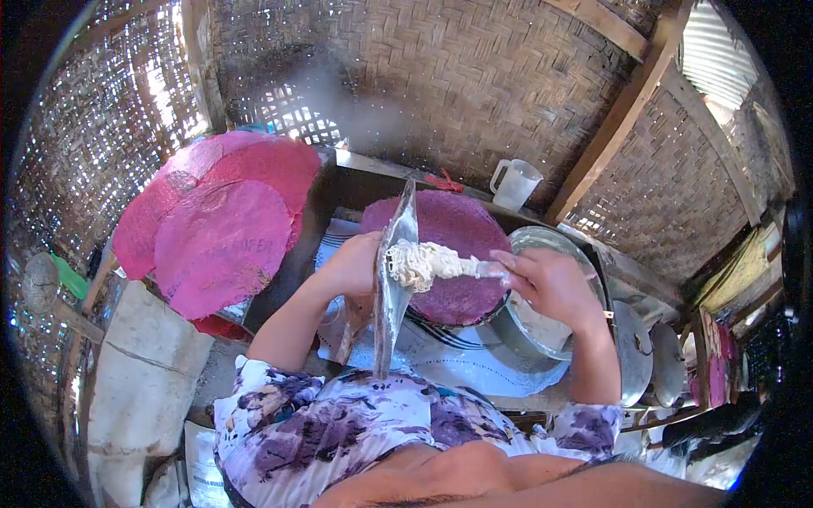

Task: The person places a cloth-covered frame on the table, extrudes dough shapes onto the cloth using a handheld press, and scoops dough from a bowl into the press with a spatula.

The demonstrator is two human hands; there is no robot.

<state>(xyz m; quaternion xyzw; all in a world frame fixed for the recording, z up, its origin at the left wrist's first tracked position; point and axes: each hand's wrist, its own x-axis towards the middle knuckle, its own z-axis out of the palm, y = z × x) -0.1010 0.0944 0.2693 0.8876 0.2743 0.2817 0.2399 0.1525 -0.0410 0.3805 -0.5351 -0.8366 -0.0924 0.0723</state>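
Observation:
My left hand (354, 264) grips the edge of a thin metal sheet (386, 326), held upright and seen nearly edge-on. Pressed against its right face is a bunched mass of white, noodle-like strands (412, 265), drawn out sideways to my right hand. My right hand (542, 284) is closed on the tapering end of these strands, fingertips pinched together. Behind the strands lies a round purple cover (457, 224), over what looks like a dark-rimmed vessel. Below my right hand stands a metal pot (538, 240) with pale, whitish contents, partly hidden by the hand.
Overlapping pink round sheets (220, 237) lie at the left. A translucent pitcher (517, 184) stands on the back ledge beside a red item (445, 179). White patterned cloth (474, 360) covers the near surface. Metal lids (633, 351) lean at the right. Woven walls (440, 85) enclose the space.

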